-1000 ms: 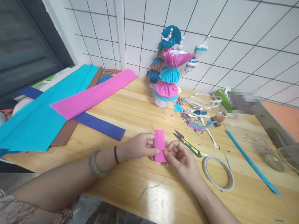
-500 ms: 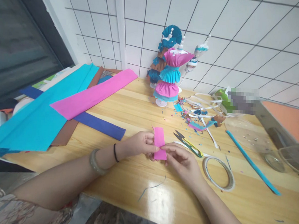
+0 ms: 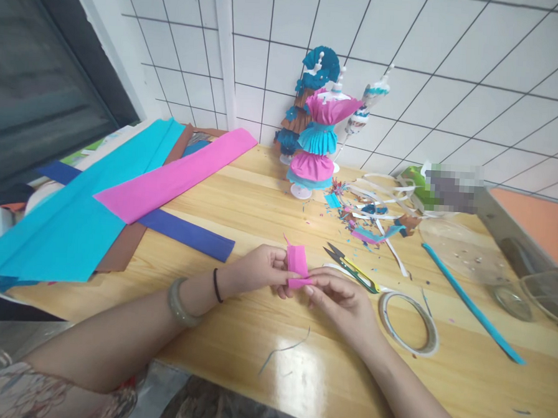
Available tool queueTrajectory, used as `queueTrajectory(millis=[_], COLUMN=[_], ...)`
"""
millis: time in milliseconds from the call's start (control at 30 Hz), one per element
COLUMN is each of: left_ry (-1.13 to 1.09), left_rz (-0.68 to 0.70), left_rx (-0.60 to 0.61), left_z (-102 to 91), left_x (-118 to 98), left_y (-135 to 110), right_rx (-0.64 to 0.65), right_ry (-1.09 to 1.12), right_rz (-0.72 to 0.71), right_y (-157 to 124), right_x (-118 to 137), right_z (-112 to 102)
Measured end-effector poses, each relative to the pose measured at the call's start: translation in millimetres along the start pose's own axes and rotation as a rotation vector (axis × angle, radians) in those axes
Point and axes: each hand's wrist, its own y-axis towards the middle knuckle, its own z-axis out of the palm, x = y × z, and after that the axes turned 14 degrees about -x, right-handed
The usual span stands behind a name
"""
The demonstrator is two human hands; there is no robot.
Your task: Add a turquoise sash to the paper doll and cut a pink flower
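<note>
A small pink crepe paper strip (image 3: 297, 260) is held up between my hands over the table, its lower end folded up. My left hand (image 3: 269, 268) pinches its left edge, thumb across the front. At the lower right edge, my right hand (image 3: 335, 292) grips the folded end between thumb and fingers. Thread snips (image 3: 351, 267) with yellow and green handles lie just beyond my right hand. To the right of that hand rests a roll of tape (image 3: 433, 342). Some fingertips are hidden behind the paper.
Folded turquoise (image 3: 78, 192), pink (image 3: 182, 173) and dark blue (image 3: 193, 234) paper lies at left. Mannequin stands in ruffled paper dresses (image 3: 313, 167) stand by the tiled wall. Paper scraps (image 3: 375, 234), a blue strip (image 3: 473, 303) and a glass jar (image 3: 512, 302) are at right.
The lower end of the pink paper strip has been folded up, so the piece looks shorter. My hands have barely shifted.
</note>
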Motion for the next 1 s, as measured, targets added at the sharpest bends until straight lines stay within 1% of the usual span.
queueTrajectory(millis=[200,333,467,700,867,1000], left_ry=[0.002,0.009,-0.006,-0.004,-0.008,0.000], left_rz=[0.006,0.036,0.047,0.051,0.055,0.046], left_rx=[0.039,0.055,0.054,0.041,0.100,0.137], left_z=[-1.9,-2.4,-2.5,-3.0,-3.3,-3.4], left_x=[5,9,11,13,13,6], left_y=[2,3,3,5,3,0], right_rx=[-0.049,-0.101,-0.112,-0.089,-0.098,-0.121], right_ry=[0.077,0.064,0.066,0.083,0.051,0.034], right_rz=[0.092,0.181,0.238,0.274,0.320,0.315], right_y=[-1,0,0,1,1,1], right_x=[-5,-7,-5,0,-6,-10], right_z=[4,6,6,4,4,4])
